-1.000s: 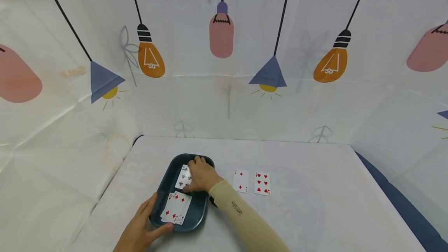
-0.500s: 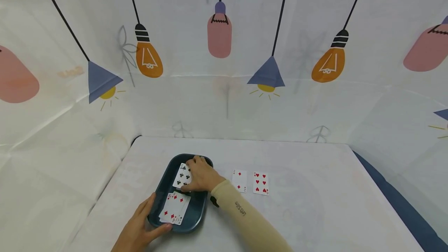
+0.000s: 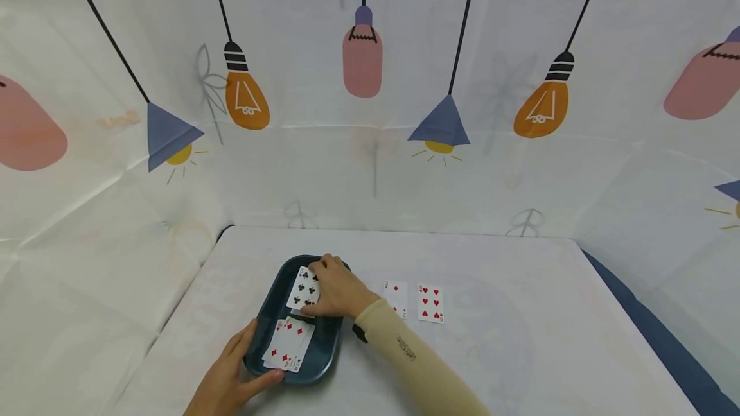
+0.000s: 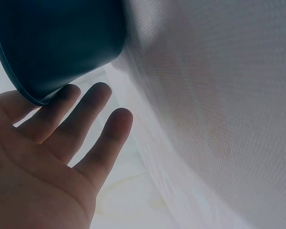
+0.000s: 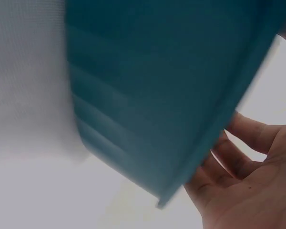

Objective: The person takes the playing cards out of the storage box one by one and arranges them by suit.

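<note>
A dark teal tray (image 3: 317,374) stands on the table, holding playing cards. In the head view my right hand (image 3: 338,291) reaches over the tray's far right side and pinches a clubs playing card (image 3: 303,287) between thumb and fingers. A sliver of white shows under that card's near edge. Closer to me in the tray lie overlapping playing cards (image 3: 286,342), a diamonds card on top. My left hand (image 3: 231,374) rests against the tray's near left corner; the left wrist view shows its fingers (image 4: 117,125) fairly straight, some touching the rim.
To the right of the tray, a diamonds card (image 3: 396,294) and a hearts card (image 3: 431,303) lie face up on the white-covered table (image 3: 520,339). The right forearm partly covers the diamonds card. Behind stands a white cloth wall (image 3: 324,172) printed with lamps.
The right hand has shifted slightly right and up in the head view, the clubs card with it. The left hand stays against the tray.
</note>
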`<state>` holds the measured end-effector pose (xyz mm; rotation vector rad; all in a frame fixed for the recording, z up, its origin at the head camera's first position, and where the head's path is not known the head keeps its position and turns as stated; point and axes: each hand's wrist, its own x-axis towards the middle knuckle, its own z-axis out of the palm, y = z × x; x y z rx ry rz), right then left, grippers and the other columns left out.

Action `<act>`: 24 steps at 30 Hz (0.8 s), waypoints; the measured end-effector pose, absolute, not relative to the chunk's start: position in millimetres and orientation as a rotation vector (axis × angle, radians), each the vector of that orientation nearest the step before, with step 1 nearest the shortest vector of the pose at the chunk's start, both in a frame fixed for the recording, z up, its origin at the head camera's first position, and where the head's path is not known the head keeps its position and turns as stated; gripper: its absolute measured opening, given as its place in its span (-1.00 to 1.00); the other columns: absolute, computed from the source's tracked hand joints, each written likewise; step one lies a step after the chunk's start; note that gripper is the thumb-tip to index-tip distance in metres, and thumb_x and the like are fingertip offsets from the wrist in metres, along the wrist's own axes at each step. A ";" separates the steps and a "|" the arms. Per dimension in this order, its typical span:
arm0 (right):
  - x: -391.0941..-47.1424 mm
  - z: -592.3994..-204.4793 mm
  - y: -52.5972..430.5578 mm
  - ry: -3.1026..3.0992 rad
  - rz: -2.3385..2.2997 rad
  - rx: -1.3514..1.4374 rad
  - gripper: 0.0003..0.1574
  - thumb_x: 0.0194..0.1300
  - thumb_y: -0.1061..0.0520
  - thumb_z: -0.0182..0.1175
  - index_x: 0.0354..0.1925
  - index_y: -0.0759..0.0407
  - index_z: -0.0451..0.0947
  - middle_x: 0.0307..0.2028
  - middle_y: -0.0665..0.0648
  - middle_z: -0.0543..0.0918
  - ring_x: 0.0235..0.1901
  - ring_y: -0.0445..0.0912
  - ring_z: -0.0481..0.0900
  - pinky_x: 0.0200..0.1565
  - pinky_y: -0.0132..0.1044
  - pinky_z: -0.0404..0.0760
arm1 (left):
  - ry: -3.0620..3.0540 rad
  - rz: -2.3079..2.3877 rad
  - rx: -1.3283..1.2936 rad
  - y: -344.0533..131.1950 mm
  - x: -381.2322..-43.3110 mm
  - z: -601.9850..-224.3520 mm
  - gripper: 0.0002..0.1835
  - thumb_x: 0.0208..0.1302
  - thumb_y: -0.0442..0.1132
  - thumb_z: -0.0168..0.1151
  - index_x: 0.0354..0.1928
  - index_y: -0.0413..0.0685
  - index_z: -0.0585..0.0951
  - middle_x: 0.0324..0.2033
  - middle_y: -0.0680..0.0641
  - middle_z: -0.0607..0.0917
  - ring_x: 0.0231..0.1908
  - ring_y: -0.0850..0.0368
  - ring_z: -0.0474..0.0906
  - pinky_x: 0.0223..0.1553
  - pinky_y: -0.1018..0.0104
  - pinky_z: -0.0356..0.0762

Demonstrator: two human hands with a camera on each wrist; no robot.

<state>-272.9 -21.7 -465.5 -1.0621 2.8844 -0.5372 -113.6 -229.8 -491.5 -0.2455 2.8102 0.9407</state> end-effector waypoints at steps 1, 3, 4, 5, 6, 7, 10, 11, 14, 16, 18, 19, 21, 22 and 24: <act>-272.4 -464.0 -20.2 2.891 -0.533 -1.074 0.05 0.06 -0.41 0.44 0.36 0.08 0.42 0.16 0.11 0.45 0.06 -0.09 0.41 0.10 -0.32 0.56 | 2.811 0.941 -0.242 -229.8 -113.6 -491.4 0.36 -0.08 0.41 0.49 0.61 -0.14 0.02 0.44 -0.41 0.21 0.27 -0.42 0.35 0.16 -0.36 0.45; -271.2 -461.2 -16.8 2.894 -0.542 -1.091 0.05 0.07 -0.40 0.44 0.36 0.08 0.42 0.15 0.11 0.45 0.06 -0.09 0.40 0.09 -0.32 0.56 | 2.818 0.936 -0.232 -230.0 -113.2 -491.1 0.36 -0.07 0.41 0.48 0.61 -0.14 0.03 0.44 -0.41 0.21 0.27 -0.41 0.36 0.16 -0.36 0.45; -270.6 -459.7 -15.1 2.893 -0.552 -1.100 0.04 0.07 -0.40 0.44 0.36 0.08 0.42 0.15 0.11 0.45 0.07 -0.08 0.40 0.09 -0.32 0.56 | 2.825 0.930 -0.224 -230.3 -113.0 -491.0 0.35 -0.07 0.41 0.48 0.61 -0.14 0.03 0.44 -0.40 0.22 0.27 -0.40 0.36 0.17 -0.36 0.44; -270.1 -458.5 -13.3 2.892 -0.553 -1.110 0.04 0.08 -0.40 0.43 0.37 0.08 0.42 0.15 0.11 0.44 0.08 -0.08 0.40 0.10 -0.33 0.55 | 2.832 0.925 -0.217 -230.6 -112.8 -491.0 0.35 -0.06 0.41 0.48 0.60 -0.14 0.03 0.44 -0.40 0.22 0.27 -0.40 0.36 0.17 -0.36 0.44; -269.6 -457.6 -11.5 2.890 -0.561 -1.115 0.04 0.09 -0.40 0.43 0.36 0.08 0.42 0.15 0.10 0.44 0.08 -0.08 0.39 0.10 -0.34 0.55 | 2.839 0.919 -0.210 -231.0 -112.5 -491.0 0.34 -0.06 0.41 0.47 0.60 -0.14 0.04 0.44 -0.40 0.23 0.27 -0.40 0.36 0.17 -0.36 0.45; -269.0 -456.7 -9.8 2.884 -0.573 -1.121 0.03 0.09 -0.39 0.44 0.36 0.08 0.42 0.14 0.10 0.44 0.08 -0.08 0.39 0.10 -0.34 0.55 | 2.845 0.913 -0.204 -231.3 -112.3 -491.0 0.34 -0.05 0.41 0.47 0.60 -0.14 0.04 0.43 -0.40 0.23 0.27 -0.39 0.37 0.17 -0.36 0.45; -268.1 -454.6 -5.5 2.869 -0.591 -1.151 0.02 0.09 -0.39 0.44 0.35 0.09 0.42 0.14 0.10 0.44 0.08 -0.09 0.39 0.10 -0.36 0.54 | 2.857 0.902 -0.193 -232.3 -111.9 -491.2 0.33 -0.04 0.40 0.47 0.60 -0.16 0.05 0.43 -0.41 0.25 0.27 -0.39 0.37 0.17 -0.35 0.44; -267.8 -454.2 -4.3 2.865 -0.594 -1.158 0.02 0.09 -0.39 0.44 0.35 0.09 0.42 0.14 0.10 0.43 0.07 -0.09 0.39 0.09 -0.37 0.54 | 2.856 0.903 -0.194 -232.4 -111.9 -491.3 0.33 -0.04 0.40 0.47 0.60 -0.17 0.05 0.43 -0.41 0.25 0.27 -0.39 0.36 0.17 -0.36 0.44; -267.3 -452.6 -0.8 2.858 -0.606 -1.178 0.03 0.07 -0.38 0.45 0.34 0.10 0.43 0.14 0.10 0.43 0.07 -0.09 0.38 0.09 -0.37 0.54 | 2.845 0.907 -0.208 -231.9 -112.3 -491.8 0.34 -0.05 0.41 0.48 0.60 -0.17 0.05 0.43 -0.42 0.24 0.28 -0.41 0.35 0.18 -0.37 0.42; -267.0 -451.5 1.4 2.857 -0.616 -1.188 0.03 0.07 -0.37 0.46 0.34 0.10 0.43 0.14 0.10 0.43 0.08 -0.08 0.38 0.09 -0.37 0.54 | 2.838 0.908 -0.218 -231.3 -113.0 -492.3 0.35 -0.06 0.41 0.48 0.60 -0.16 0.04 0.43 -0.43 0.23 0.29 -0.42 0.34 0.18 -0.38 0.42; -266.7 -450.5 3.5 2.855 -0.628 -1.190 0.03 0.06 -0.36 0.47 0.35 0.11 0.43 0.14 0.10 0.44 0.09 -0.08 0.38 0.10 -0.36 0.54 | 2.832 0.909 -0.226 -230.8 -113.7 -492.9 0.35 -0.07 0.42 0.48 0.60 -0.16 0.03 0.43 -0.43 0.22 0.29 -0.43 0.33 0.18 -0.39 0.41; -266.6 -450.3 4.8 2.855 -0.635 -1.190 0.04 0.06 -0.36 0.48 0.35 0.11 0.43 0.14 0.10 0.44 0.09 -0.08 0.38 0.09 -0.37 0.54 | 2.831 0.908 -0.226 -230.7 -113.9 -493.2 0.36 -0.07 0.42 0.48 0.60 -0.16 0.03 0.44 -0.43 0.22 0.29 -0.43 0.33 0.18 -0.39 0.41; -266.5 -449.9 7.0 2.857 -0.641 -1.189 0.04 0.06 -0.35 0.47 0.35 0.11 0.42 0.15 0.11 0.44 0.10 -0.07 0.38 0.10 -0.36 0.54 | 2.832 0.907 -0.225 -230.9 -114.2 -493.6 0.36 -0.06 0.42 0.48 0.60 -0.15 0.03 0.44 -0.42 0.22 0.29 -0.42 0.33 0.18 -0.39 0.41; -266.4 -450.0 8.1 2.857 -0.646 -1.188 0.05 0.06 -0.35 0.48 0.36 0.12 0.42 0.15 0.11 0.44 0.10 -0.07 0.38 0.10 -0.35 0.55 | 2.833 0.908 -0.224 -231.1 -114.1 -493.8 0.35 -0.06 0.42 0.48 0.60 -0.15 0.03 0.44 -0.42 0.22 0.29 -0.41 0.34 0.18 -0.38 0.41; -266.0 -449.7 10.6 2.857 -0.664 -1.182 0.05 0.06 -0.34 0.48 0.36 0.12 0.42 0.16 0.12 0.44 0.11 -0.07 0.38 0.10 -0.34 0.55 | 2.835 0.910 -0.220 -231.6 -113.8 -494.1 0.35 -0.06 0.42 0.48 0.60 -0.15 0.03 0.44 -0.41 0.22 0.29 -0.41 0.34 0.19 -0.38 0.41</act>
